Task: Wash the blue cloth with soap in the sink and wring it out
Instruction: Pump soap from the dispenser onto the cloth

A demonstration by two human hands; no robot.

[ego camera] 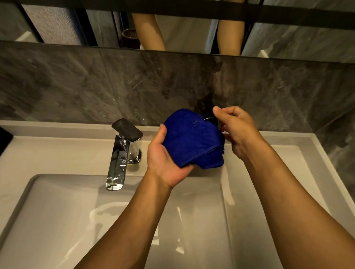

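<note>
Above the white rectangular sink, a bunched deep-blue cloth is cupped by the left hand; something dark and mostly hidden behind it is pinched by the right hand.

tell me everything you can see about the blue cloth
The blue cloth is deep blue, soft and towel-like, with a stitched hem along its lower edge. It is bunched into a loose bundle, held up above the back ledge of the sink, right of the tap. The left hand cups it from below; the right hand is against its right side, fingers curled, partly on something dark behind it.
</note>
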